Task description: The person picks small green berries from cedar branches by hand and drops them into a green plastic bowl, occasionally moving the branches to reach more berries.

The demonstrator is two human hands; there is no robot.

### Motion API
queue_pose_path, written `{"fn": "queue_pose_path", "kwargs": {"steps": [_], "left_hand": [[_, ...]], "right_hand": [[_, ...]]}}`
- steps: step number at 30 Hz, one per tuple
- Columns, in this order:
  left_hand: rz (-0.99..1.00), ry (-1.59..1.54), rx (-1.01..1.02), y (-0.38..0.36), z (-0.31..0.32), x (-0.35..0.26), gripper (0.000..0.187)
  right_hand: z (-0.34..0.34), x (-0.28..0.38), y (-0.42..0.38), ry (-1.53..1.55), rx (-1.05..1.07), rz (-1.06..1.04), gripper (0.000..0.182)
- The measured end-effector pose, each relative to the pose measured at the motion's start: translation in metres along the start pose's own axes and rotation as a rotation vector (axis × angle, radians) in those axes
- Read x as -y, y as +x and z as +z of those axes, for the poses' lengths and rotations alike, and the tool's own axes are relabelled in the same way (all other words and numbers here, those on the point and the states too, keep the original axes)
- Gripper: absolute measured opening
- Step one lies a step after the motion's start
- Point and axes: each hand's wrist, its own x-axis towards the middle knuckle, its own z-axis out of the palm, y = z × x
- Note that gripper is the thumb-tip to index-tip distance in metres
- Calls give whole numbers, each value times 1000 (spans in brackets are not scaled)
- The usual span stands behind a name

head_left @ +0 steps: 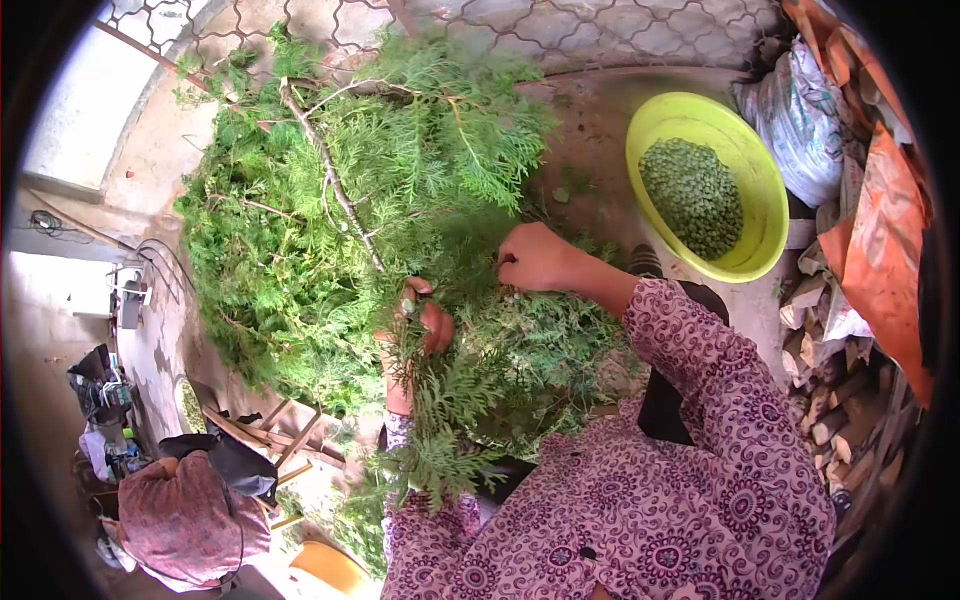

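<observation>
My left hand (pixel 430 325) is closed round the stem of a leafy evergreen sprig (pixel 455 395), whose flat, fern-like foliage hangs down over my forearm. Just right of it, my right hand (pixel 540 258) is curled with thumb and fingers pressed together. Whatever it may hold is hidden by the fingers. Beyond both hands spreads a large heap of cut conifer branches (pixel 300 250), with a bare woody branch (pixel 325 150) lying across it. To the right stands a yellow-green basin (pixel 770 190) with many small green cones (pixel 695 195) in it.
Stacked firewood (pixel 840 425), an orange sheet (pixel 875 240) and a white woven sack (pixel 800 125) line the right side. A wire mesh (pixel 600 35) runs along the back. At lower left are a draped patterned cloth (pixel 180 520), a wooden frame (pixel 290 435) and an orange-yellow container (pixel 330 568).
</observation>
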Motion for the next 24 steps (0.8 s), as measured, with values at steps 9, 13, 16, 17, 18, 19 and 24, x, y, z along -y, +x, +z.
{"fn": "queue_pose_path", "kwargs": {"steps": [9, 13, 16, 17, 18, 19, 24], "left_hand": [[271, -223, -31, -2, 29, -25, 34], [266, -283, -50, 1, 34, -24, 34], [287, -301, -120, 2, 40, -24, 32], [286, -322, -142, 2, 40, -24, 32], [295, -342, -168, 2, 41, -24, 32], [295, -341, -170, 1, 40, -23, 32], [275, -352, -192, 3, 41, -22, 30]], "right_hand": [[2, -2, -16, 1083, 264, 228, 16], [8, 14, -13, 1229, 386, 248, 17], [21, 21, -8, 1267, 379, 228, 16], [22, 22, -6, 1285, 406, 231, 16], [22, 25, -5, 1301, 433, 234, 17], [22, 28, -6, 1302, 434, 234, 17], [27, 36, -14, 1303, 532, 244, 29]]}}
